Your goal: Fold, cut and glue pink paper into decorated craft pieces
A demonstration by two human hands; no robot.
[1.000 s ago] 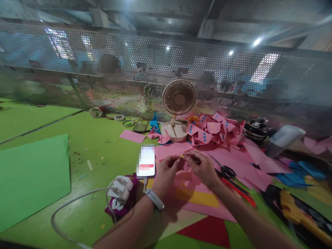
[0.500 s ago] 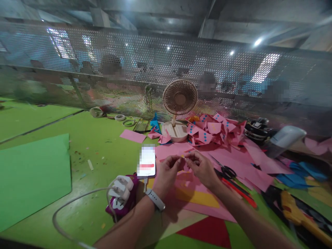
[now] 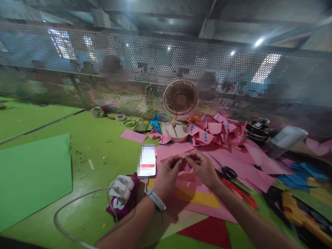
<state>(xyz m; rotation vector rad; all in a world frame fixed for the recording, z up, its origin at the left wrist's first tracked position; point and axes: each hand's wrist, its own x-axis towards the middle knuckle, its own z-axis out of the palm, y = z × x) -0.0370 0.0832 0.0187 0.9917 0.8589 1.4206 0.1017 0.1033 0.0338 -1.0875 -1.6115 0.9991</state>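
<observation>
My left hand (image 3: pixel 169 173) and my right hand (image 3: pixel 203 169) meet over the pink paper sheets (image 3: pixel 192 204), fingertips nearly touching. Each is closed in a pinch on a tiny yellow piece (image 3: pixel 184 157), which looks like paper; most of it is hidden by the fingers. A yellow paper strip (image 3: pixel 198 197) lies on the pink sheets below my hands. Just left of my left hand rests a lit phone (image 3: pixel 147 162) with a cable plugged in. Black-handled scissors (image 3: pixel 228 171) and a red-and-black tool (image 3: pixel 240 193), perhaps a cutter, lie right of my right hand.
A small fan (image 3: pixel 180 98) stands behind my hands, beside a heap of folded pink paper pieces (image 3: pixel 218 129). A power strip (image 3: pixel 120 193) with plugs sits at left. Far left lies a green sheet (image 3: pixel 33 176); a yellow glue gun (image 3: pixel 298 214) is at right. Perforated screen (image 3: pixel 129 79) behind.
Almost nothing differs. Both hands keep their pinch in nearly the same place, with a slight shift of the fingers; the whole view has moved a little.
</observation>
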